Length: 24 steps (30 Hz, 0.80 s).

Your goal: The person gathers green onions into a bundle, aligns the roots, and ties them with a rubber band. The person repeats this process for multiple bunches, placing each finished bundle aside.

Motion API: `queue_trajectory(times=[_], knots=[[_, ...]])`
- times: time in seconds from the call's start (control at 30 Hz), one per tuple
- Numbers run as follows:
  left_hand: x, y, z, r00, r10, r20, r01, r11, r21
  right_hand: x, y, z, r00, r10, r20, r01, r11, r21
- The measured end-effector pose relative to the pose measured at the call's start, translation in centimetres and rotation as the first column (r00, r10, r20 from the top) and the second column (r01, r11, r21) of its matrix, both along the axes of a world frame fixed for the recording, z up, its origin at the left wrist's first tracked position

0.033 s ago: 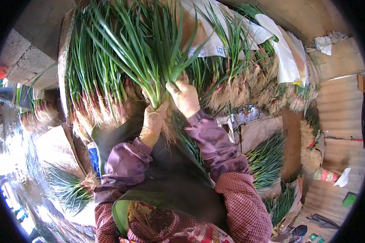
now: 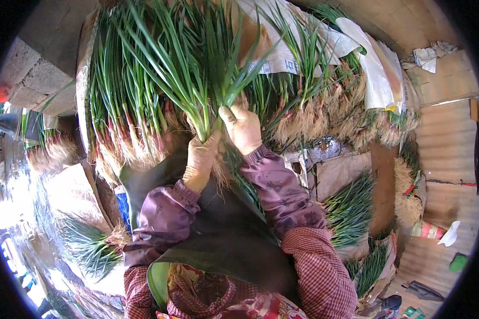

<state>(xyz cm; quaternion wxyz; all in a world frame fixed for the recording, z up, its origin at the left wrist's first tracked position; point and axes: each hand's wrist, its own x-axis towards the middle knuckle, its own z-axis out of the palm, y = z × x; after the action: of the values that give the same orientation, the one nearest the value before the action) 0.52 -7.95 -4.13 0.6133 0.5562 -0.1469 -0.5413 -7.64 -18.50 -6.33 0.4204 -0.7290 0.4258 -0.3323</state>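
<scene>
My left hand, in a pale glove, is closed round the lower stems of a bunch of green garlic. Its long flat leaves fan up and away from me, and its pale roots hang below the fist. Just to the right and a little farther off, my right hand, gloved too, has its fingers curled round more green garlic stalks. Its fingertips are partly hidden. Behind both hands, a thick row of green garlic lies with reddish stems and stringy roots toward me.
A white sack partly covers the row at the far right. More bundles lie low on the right, and another bundle at the left. A dark apron covers my lap. Concrete blocks stand at the far left.
Almost nothing differs. The leaves of the held bunch have shifted slightly, while both hands stay in place with the same grip.
</scene>
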Motion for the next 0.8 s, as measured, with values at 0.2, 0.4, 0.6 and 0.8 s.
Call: queue_trajectory(times=[0.2,0.4,0.6,0.8], knots=[[1.3,1.1,1.0,0.841,-0.258,-0.475,0.026,0.897,-0.441,-2.7,-1.3,-4.2,0.981,-0.021,0.191,-0.049,0.933,0.356],[2.6,2.6,-0.3,0.500,-0.430,-0.751,-0.088,0.838,-0.538,-9.5,3.8,-5.1,0.043,0.665,-0.746,-0.655,0.582,0.481],[1.7,2.4,0.4,0.480,-0.509,-0.714,-0.082,0.784,-0.615,-0.1,0.2,4.4,0.568,0.292,0.770,-0.785,0.474,0.399],[2.4,3.1,0.2,0.722,-0.270,-0.637,0.015,0.927,-0.375,2.3,2.1,2.0,0.735,0.107,0.670,-0.588,0.594,0.550]])
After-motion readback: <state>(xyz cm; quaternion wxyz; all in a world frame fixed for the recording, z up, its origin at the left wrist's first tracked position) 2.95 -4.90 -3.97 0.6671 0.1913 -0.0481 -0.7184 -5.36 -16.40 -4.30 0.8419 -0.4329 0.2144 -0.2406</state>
